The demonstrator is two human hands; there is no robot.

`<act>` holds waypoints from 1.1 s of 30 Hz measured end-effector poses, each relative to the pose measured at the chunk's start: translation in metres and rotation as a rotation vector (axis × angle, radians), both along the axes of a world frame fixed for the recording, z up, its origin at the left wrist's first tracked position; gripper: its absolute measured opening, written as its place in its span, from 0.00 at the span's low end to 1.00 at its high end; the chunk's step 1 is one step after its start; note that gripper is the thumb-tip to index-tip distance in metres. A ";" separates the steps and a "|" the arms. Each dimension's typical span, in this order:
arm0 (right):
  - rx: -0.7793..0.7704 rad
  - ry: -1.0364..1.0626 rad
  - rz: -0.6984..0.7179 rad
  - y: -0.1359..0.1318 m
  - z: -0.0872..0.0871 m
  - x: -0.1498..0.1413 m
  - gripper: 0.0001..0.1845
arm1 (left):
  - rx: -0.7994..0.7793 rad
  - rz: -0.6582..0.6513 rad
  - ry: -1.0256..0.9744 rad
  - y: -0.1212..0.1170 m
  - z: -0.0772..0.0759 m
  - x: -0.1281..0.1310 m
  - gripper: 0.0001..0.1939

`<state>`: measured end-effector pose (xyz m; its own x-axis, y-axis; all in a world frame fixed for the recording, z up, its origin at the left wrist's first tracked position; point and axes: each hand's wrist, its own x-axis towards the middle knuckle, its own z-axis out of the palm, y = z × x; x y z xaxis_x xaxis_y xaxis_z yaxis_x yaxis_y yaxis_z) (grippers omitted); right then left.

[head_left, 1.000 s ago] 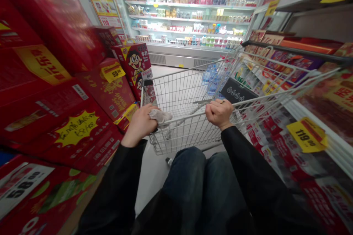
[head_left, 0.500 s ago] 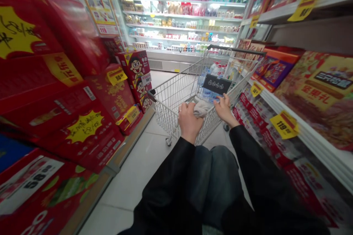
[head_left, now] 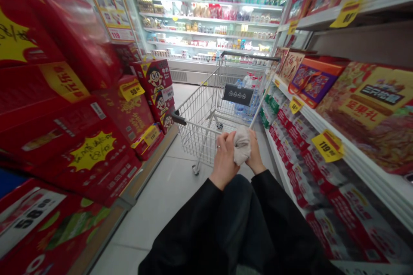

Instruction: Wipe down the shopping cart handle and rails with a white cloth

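Left hand (head_left: 224,161), right hand (head_left: 255,154): fingers curled round crumpled grey cloth (head_left: 241,145), near shopping cart (head_left: 196,131) handle; loosely guided cart risked drifting into red gift cartons (head_left: 129,111).

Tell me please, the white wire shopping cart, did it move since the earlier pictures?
Yes. Judged against the yellow 119 price tag on the white shelf edge, the white wire shopping cart has rolled forward and sits farther left of that shelf.

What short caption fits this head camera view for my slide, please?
Left hand and right hand hold a crumpled cloth behind a wire shopping cart in a supermarket aisle.
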<state>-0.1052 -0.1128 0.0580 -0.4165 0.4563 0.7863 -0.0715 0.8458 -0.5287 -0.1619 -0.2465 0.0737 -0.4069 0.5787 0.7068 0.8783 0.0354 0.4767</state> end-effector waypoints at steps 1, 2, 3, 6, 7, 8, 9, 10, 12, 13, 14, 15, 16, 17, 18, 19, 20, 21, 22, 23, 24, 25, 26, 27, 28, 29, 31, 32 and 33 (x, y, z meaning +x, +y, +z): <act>0.005 0.003 0.005 0.005 0.001 0.001 0.11 | -0.016 -0.002 0.018 0.007 -0.003 0.000 0.40; 0.009 0.001 0.004 0.010 0.002 0.003 0.13 | -0.028 0.010 0.030 0.012 -0.005 -0.002 0.37; 0.011 -0.003 -0.005 0.014 0.003 0.005 0.14 | -0.035 0.036 0.033 0.016 -0.006 -0.007 0.35; 0.012 -0.001 -0.058 0.024 0.007 0.012 0.18 | -0.012 0.182 0.001 0.012 -0.006 -0.043 0.30; 0.009 0.007 -0.075 0.027 0.008 0.014 0.19 | 0.009 0.245 -0.018 0.006 -0.005 -0.060 0.29; 0.003 0.020 -0.090 0.029 0.008 0.015 0.20 | 0.041 0.317 -0.041 -0.001 -0.003 -0.078 0.28; -0.002 0.035 -0.100 0.032 0.008 0.016 0.21 | 0.076 0.379 -0.058 -0.008 -0.001 -0.095 0.28; -0.008 0.053 -0.106 0.035 0.008 0.017 0.22 | 0.101 0.421 -0.068 -0.014 -0.001 -0.109 0.28; -0.023 0.094 -0.115 0.039 0.005 0.017 0.22 | 0.126 0.446 -0.061 -0.021 -0.003 -0.121 0.28; -0.031 0.116 -0.123 0.041 0.004 0.016 0.22 | 0.133 0.440 -0.048 -0.020 -0.006 -0.117 0.29; -0.042 0.139 -0.132 0.042 0.002 0.015 0.22 | 0.133 0.421 -0.030 -0.016 -0.010 -0.106 0.30; -0.053 0.159 -0.143 0.043 0.001 0.013 0.23 | 0.132 0.394 -0.008 -0.009 -0.016 -0.090 0.31; -0.064 0.176 -0.154 0.044 0.000 0.012 0.23 | 0.121 0.352 0.017 0.000 -0.021 -0.071 0.31; -0.073 0.188 -0.164 0.045 -0.001 0.011 0.24 | 0.099 0.295 0.049 0.011 -0.027 -0.050 0.31; -0.081 0.196 -0.171 0.045 -0.002 0.011 0.24 | 0.074 0.238 0.083 0.022 -0.031 -0.030 0.31; -0.086 0.199 -0.174 0.046 -0.001 0.012 0.24 | 0.054 0.203 0.104 0.031 -0.035 -0.012 0.32; -0.089 0.197 -0.174 0.047 -0.001 0.014 0.24 | 0.041 0.190 0.110 0.037 -0.037 0.000 0.34; -0.088 0.192 -0.171 0.048 0.000 0.017 0.24 | 0.024 0.176 0.116 0.041 -0.038 0.007 0.36; -0.087 0.185 -0.166 0.049 0.000 0.020 0.24 | 0.012 0.176 0.114 0.040 -0.037 0.007 0.37; -0.084 0.178 -0.161 0.050 0.001 0.024 0.25 | 0.006 0.189 0.106 0.035 -0.036 0.001 0.37; -0.080 0.173 -0.158 0.051 0.001 0.027 0.25 | 0.008 0.214 0.093 0.026 -0.035 -0.011 0.37; -0.077 0.172 -0.157 0.052 0.001 0.030 0.25 | 0.024 0.259 0.069 0.015 -0.033 -0.027 0.36; -0.074 0.175 -0.159 0.053 0.001 0.033 0.25 | 0.053 0.325 0.034 0.001 -0.032 -0.046 0.36; -0.072 0.182 -0.165 0.053 0.001 0.034 0.25 | 0.096 0.403 -0.006 -0.013 -0.031 -0.067 0.35; -0.070 0.193 -0.174 0.054 0.000 0.034 0.25 | 0.144 0.483 -0.046 -0.026 -0.031 -0.086 0.33; -0.068 0.205 -0.185 0.054 -0.001 0.034 0.25 | 0.189 0.553 -0.080 -0.037 -0.031 -0.102 0.34; -0.063 0.226 -0.212 0.054 -0.002 0.031 0.25 | 0.244 0.630 -0.125 -0.048 -0.033 -0.119 0.35; -0.058 0.231 -0.224 0.053 -0.003 0.030 0.25 | 0.256 0.634 -0.133 -0.047 -0.035 -0.118 0.36; -0.052 0.232 -0.232 0.053 -0.003 0.028 0.25 | 0.255 0.614 -0.131 -0.041 -0.038 -0.111 0.37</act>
